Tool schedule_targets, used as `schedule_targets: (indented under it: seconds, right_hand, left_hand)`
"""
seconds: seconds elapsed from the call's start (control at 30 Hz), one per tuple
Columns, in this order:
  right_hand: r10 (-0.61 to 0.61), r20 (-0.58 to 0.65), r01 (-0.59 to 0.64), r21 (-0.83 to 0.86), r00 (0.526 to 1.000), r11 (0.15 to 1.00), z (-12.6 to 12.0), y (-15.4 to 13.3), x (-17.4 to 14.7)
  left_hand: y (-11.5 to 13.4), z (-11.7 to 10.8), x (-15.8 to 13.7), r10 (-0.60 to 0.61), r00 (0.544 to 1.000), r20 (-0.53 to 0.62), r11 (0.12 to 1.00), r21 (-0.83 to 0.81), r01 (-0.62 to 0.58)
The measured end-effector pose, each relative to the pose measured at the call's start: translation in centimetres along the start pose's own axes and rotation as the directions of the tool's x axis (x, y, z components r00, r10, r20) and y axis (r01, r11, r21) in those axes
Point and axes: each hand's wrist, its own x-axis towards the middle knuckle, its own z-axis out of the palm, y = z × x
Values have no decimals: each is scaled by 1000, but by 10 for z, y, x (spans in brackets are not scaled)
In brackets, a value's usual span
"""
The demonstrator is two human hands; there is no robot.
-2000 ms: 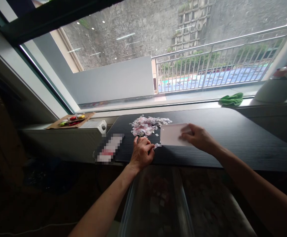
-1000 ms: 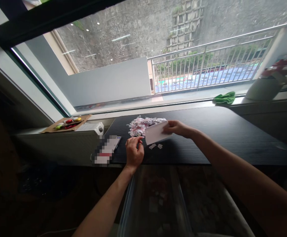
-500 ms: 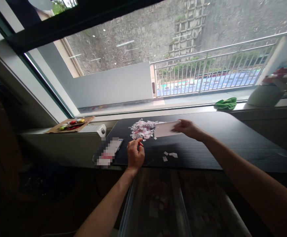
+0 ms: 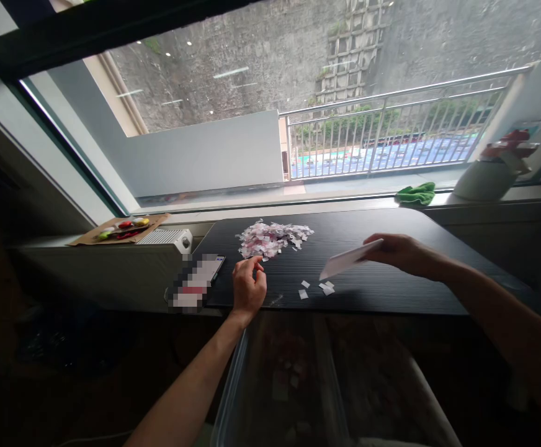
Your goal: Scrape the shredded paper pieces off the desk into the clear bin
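- Right hand (image 4: 398, 252) closed on white card (image 4: 345, 260) — tilted, near loose scraps (image 4: 327, 288).
- Left hand (image 4: 249, 284) half-curled, near side of pile (image 4: 270, 238) — can't tell if holding anything.

small square paper scraps (image 4: 273, 239): white tinged pink | thin flat rectangular piece (image 4: 347, 261): pale pinkish white, plain | round-cornered tabletop (image 4: 354, 226): black, fine streaked lines | crumpled fabric cloth (image 4: 417, 194): green | slim-barred metal railing (image 4: 377, 135): silver

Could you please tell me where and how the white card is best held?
The card is probably best held by its raised right end, coming from the right, where the right hand has it. It looks thin and flat and slants down leftward toward loose scraps, so that grip leaves its lower edge free.
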Motion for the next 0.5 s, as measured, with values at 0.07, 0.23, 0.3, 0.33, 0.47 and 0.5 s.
schedule_targets:
  seconds: [0.07,0.23,0.3,0.33,0.47,0.5]
  right_hand:
    - [-26,15,25,23,1000,999,13,-12,2]
    - [-50,199,31,98,979,995,42,-26,13]
    - [-18,204,5,63,979,998,35,-20,8]
    - [-1,177,-8,51,984,999,29,-16,3]
    - [27,1,-27,82,1000,996,1,0,-20]
    - [36,-24,-34,79,999,996,-4,2,-26]
  left_hand:
    - [-1,-1,0,-3,1000,2,1000,2,3]
    - [-4,-3,1,-5,1000,1,1000,3,5]
    - [-4,-3,1,-2,1000,-5,1000,1,2]
    - [-4,-3,1,0,1000,-5,1000,2,0]
    - [-3,-4,2,5,1000,7,1000,9,-6]
    - [-2,-4,2,6,1000,11,1000,12,-6]
